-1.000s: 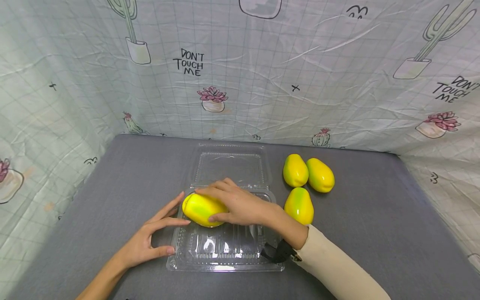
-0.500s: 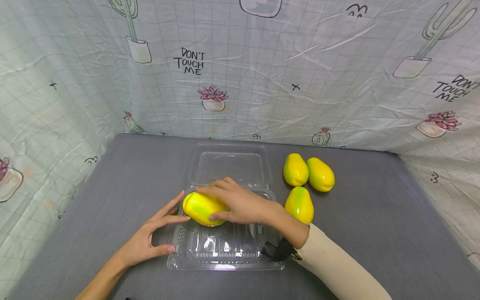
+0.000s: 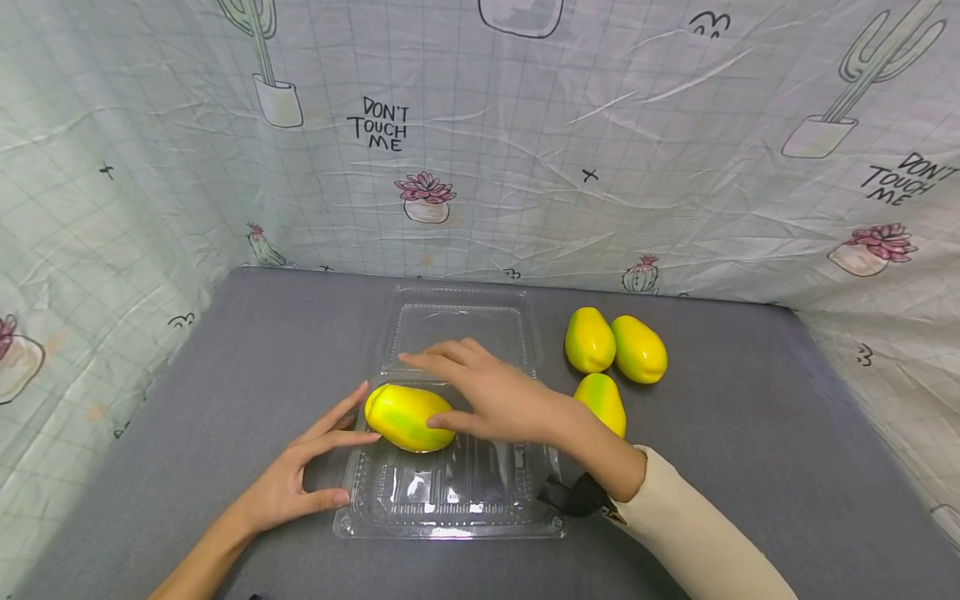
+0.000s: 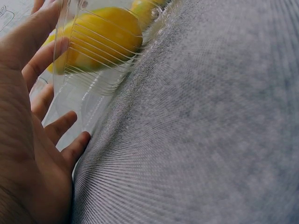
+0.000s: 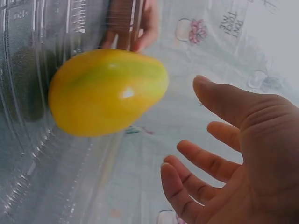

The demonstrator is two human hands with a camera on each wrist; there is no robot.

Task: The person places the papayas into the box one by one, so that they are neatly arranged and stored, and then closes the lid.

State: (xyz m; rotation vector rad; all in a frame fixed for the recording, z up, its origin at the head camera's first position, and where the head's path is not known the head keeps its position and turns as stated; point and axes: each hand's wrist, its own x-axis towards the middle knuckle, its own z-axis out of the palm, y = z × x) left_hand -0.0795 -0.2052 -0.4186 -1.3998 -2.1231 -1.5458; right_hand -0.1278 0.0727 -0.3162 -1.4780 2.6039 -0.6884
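Your mango (image 3: pixel 407 417) is lying in the clear tray (image 3: pixel 450 508), long axis left-right, narrower end pointing right. Your right hand (image 3: pixel 491 396) is hovering open; your left hand (image 3: pixel 292 479), fingers straight, is touching the tray's edge.

Bright even light, fisheye edges, blurred wrist close-ups

Yellow-green mango (image 3: pixel 407 417) — clear tray (image 3: pixel 450 508), grey tabletop (image 3: pixel 750 433).

place: you are at a staged recording booth | evidence: wrinkled cactus-print plastic sheet (image 3: pixel 525 150) walls you in on three sides | surface: grey felt-covered table (image 3: pixel 750 433)
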